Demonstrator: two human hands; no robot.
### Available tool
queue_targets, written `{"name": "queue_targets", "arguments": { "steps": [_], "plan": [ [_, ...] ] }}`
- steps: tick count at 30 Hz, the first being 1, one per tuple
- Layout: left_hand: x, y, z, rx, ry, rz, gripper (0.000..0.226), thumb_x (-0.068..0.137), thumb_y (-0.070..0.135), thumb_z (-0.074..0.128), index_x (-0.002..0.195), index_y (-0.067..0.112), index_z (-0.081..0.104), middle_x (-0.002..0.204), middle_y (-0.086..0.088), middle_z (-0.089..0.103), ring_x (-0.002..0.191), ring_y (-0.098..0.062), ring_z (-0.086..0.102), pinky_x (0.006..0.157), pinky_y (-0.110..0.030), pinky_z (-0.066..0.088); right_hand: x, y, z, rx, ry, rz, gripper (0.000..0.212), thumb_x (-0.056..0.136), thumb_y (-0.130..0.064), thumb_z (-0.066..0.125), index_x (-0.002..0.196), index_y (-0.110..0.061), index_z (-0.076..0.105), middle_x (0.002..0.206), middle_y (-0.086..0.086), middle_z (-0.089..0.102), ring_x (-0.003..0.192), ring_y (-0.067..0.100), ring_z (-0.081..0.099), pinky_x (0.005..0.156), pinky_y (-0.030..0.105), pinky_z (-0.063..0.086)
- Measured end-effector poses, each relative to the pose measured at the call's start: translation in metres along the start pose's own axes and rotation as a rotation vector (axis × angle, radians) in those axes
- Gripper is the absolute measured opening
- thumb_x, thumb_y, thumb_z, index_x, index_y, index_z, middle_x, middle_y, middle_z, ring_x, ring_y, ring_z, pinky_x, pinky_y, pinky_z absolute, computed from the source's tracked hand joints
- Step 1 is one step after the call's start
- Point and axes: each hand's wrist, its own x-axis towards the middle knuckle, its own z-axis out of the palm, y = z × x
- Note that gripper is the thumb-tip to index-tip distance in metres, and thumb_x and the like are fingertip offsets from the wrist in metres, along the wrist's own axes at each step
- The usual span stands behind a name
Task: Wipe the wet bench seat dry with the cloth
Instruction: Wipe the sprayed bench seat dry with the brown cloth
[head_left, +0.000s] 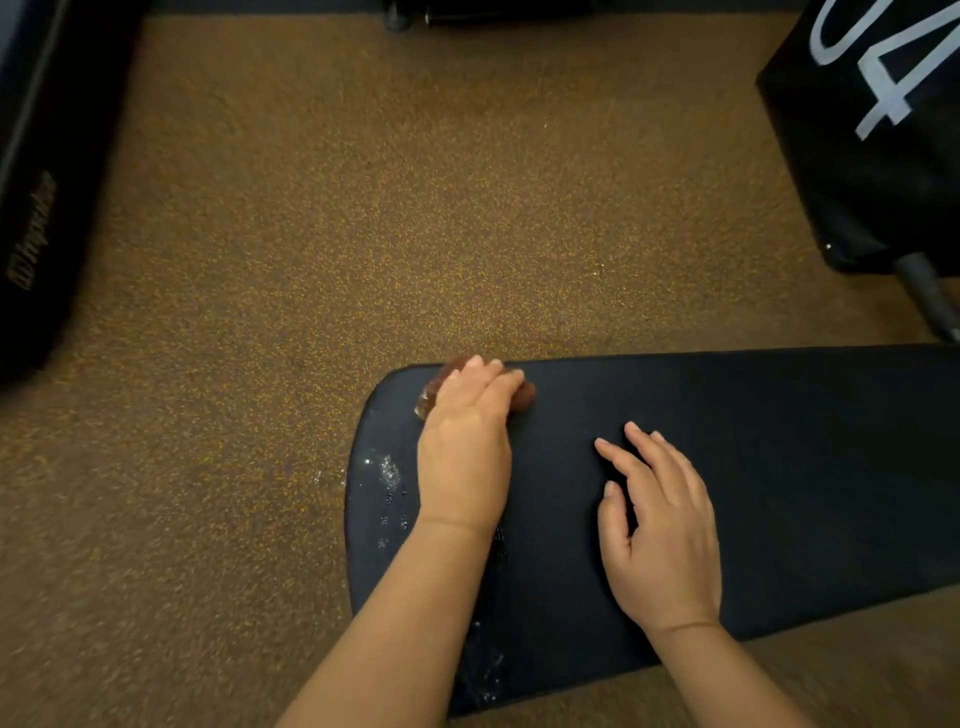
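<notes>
A black padded bench seat (779, 467) runs from the lower middle to the right edge. My left hand (467, 447) presses a small brown cloth (523, 397) flat on the seat's far left corner; most of the cloth is hidden under the fingers. Water droplets (390, 475) glisten on the seat's left end, just left of my left wrist, and more droplets (485, 670) lie near the front edge below my forearm. My right hand (662, 530) rests on the middle of the seat with fingers spread, holding nothing.
Speckled brown rubber floor (363, 208) surrounds the bench. A black padded box with white numerals (878, 130) stands at the top right, with a grey metal tube (930, 296) below it. Another black pad (36, 182) lies along the left edge.
</notes>
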Motion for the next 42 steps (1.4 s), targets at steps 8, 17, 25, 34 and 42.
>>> {"name": "queue_targets", "arguments": {
  "steps": [8, 17, 25, 34, 42],
  "plan": [
    [-0.018, -0.057, -0.04, 0.164, -0.06, 0.294, 0.04, 0.081, 0.011, 0.04, 0.107, 0.012, 0.07, 0.122, -0.012, 0.063, 0.117, -0.032, 0.057, 0.108, -0.037, 0.03, -0.001, 0.0, -0.001, 0.017, 0.006, 0.0, 0.039, 0.093, -0.026, 0.038, 0.126, -0.021, 0.059, 0.14, 0.0, 0.049, 0.135, 0.019, 0.036, 0.113, 0.031, 0.025],
    [-0.052, 0.026, -0.004, -0.094, -0.098, 0.052, 0.039, 0.083, 0.013, 0.039, 0.109, 0.012, 0.068, 0.117, -0.007, 0.066, 0.113, -0.023, 0.06, 0.108, -0.03, 0.027, -0.001, 0.0, -0.001, 0.029, -0.003, 0.001, 0.04, 0.092, -0.027, 0.038, 0.126, -0.021, 0.059, 0.14, -0.001, 0.05, 0.135, 0.019, 0.037, 0.111, 0.034, 0.029],
    [-0.083, 0.013, -0.049, -0.105, -0.371, 0.301, 0.076, 0.085, 0.026, 0.058, 0.15, 0.02, 0.02, 0.158, 0.003, 0.013, 0.145, -0.013, 0.002, 0.116, -0.034, -0.001, 0.01, -0.015, -0.013, 0.435, 0.049, 0.082, 0.04, 0.094, -0.031, 0.034, 0.127, -0.027, 0.055, 0.135, -0.007, 0.053, 0.132, 0.011, 0.039, 0.11, 0.042, 0.031],
    [-0.146, -0.014, -0.034, 0.177, -0.238, -0.257, 0.097, 0.077, 0.065, 0.04, 0.143, -0.005, 0.029, 0.151, -0.024, 0.022, 0.14, -0.035, 0.017, 0.111, -0.046, 0.014, 0.023, -0.052, 0.004, -0.084, -0.281, -0.657, 0.042, 0.09, -0.032, 0.049, 0.132, -0.031, 0.05, 0.147, -0.002, 0.043, 0.137, 0.028, 0.035, 0.107, 0.047, 0.035],
    [-0.146, -0.014, -0.024, 0.202, -0.18, -0.271, 0.098, 0.075, 0.067, 0.041, 0.141, -0.006, 0.031, 0.15, -0.025, 0.026, 0.139, -0.037, 0.023, 0.108, -0.049, 0.022, 0.061, -0.103, 0.046, 0.213, -0.053, -0.248, 0.043, 0.083, -0.005, 0.056, 0.124, -0.016, 0.061, 0.129, 0.005, 0.059, 0.113, 0.027, 0.053, 0.105, 0.028, 0.031]
  ]
}}
